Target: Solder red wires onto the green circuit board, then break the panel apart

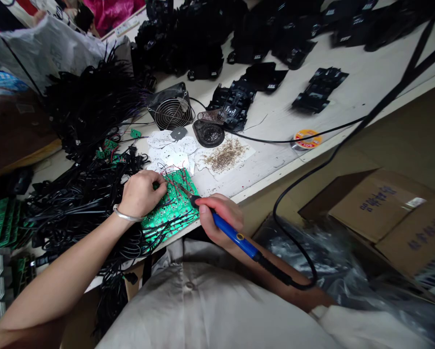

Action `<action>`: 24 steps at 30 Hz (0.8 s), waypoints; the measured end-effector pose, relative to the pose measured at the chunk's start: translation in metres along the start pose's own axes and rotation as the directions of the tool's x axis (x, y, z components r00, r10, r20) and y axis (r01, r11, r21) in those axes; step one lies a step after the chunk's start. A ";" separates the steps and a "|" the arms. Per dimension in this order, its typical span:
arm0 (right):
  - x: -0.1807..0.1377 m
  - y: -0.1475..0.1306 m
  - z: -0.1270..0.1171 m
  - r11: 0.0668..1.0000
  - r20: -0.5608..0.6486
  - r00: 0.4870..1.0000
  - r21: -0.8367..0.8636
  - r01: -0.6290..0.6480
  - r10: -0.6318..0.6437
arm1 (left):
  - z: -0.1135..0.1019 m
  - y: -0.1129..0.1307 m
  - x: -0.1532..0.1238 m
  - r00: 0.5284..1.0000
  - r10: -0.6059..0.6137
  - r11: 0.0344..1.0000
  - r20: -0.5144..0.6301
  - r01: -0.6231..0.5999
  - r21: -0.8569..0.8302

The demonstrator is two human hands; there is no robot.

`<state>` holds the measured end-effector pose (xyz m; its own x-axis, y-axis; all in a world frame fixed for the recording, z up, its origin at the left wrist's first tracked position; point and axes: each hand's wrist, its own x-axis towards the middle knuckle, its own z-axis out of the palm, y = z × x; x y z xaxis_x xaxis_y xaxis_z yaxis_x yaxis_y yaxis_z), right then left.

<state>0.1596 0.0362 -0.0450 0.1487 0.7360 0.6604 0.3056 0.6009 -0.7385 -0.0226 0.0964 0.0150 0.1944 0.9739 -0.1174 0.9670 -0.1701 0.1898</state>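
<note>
My right hand (221,215) is wrapped round a blue soldering iron (234,235), its tip pointing up and left over a green circuit board panel (177,206). Thin red and black wires stand up from the panel's surface. Over the panel's upper left part, my left hand (143,191) is closed, thumb and fingers brought together. What it pinches is hidden by the hand, though thin wires show close by. Black cables (130,242) lie along the panel's left and lower edges. Whether the iron's tip touches the board I cannot tell.
A heap of black cables (83,106) fills the left. Behind the panel are a fan (172,111), a coiled iron stand (210,116) and scattered brown bits (223,156). A solder spool (306,139) sits near the table edge. Black plastic housings (319,89) stand farther back; cardboard boxes (377,203) lie right.
</note>
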 end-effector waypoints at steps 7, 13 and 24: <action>-0.001 -0.001 0.001 1.000 0.000 1.000 0.007 -0.002 0.002 | 0.000 0.000 0.000 1.000 0.017 1.000 -0.009 -0.017 0.016; -0.001 -0.001 0.001 1.000 -0.001 1.000 0.016 0.005 -0.005 | 0.001 -0.002 -0.001 0.999 0.039 0.999 -0.032 -0.039 0.001; 0.000 -0.003 0.000 1.000 -0.004 1.000 0.012 -0.015 0.015 | -0.002 -0.004 -0.001 0.980 0.199 0.974 -0.019 -0.200 -0.109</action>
<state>0.1586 0.0344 -0.0429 0.1566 0.7438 0.6497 0.2919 0.5936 -0.7499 -0.0272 0.0967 0.0164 0.3802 0.9230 -0.0590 0.8845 -0.3442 0.3149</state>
